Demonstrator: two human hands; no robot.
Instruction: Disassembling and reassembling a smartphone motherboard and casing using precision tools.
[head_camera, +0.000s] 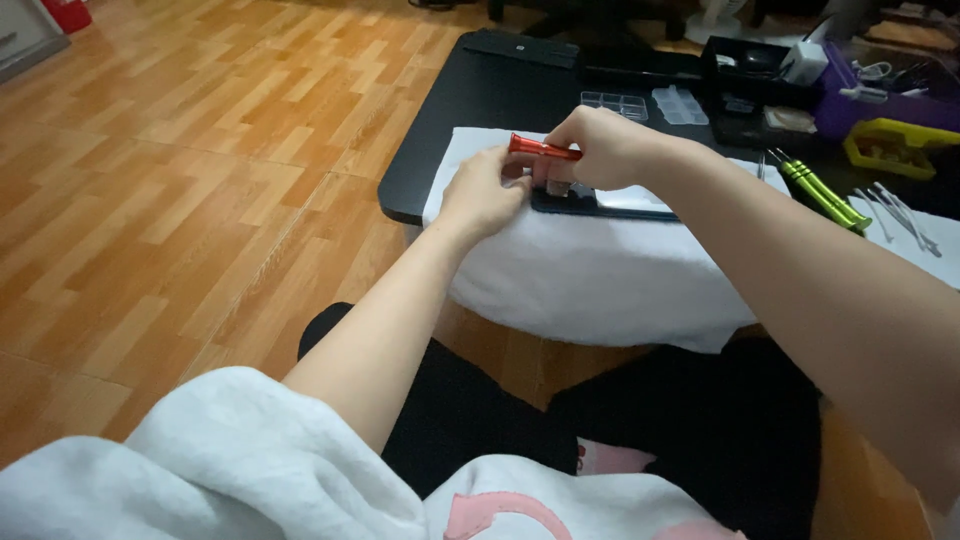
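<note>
From my remote seat I get one dim, warm indoor view. Soft light falls from above, so the wood floor (180, 180) shows a mild sheen and shadows stay faint. The black table (480, 100) swallows detail. The white cloth (590, 270) looks bright but not blown out. Far clutter is soft; my near forearm blurs slightly.

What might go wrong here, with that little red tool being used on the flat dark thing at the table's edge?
The flat dark device lies on a white cloth that hangs over the table's edge, so a push might slide it toward the floor. The red tool, pinched between the left hand and right hand, may slip and scratch it. Any tiny parts could get lost on the cloth.
</note>
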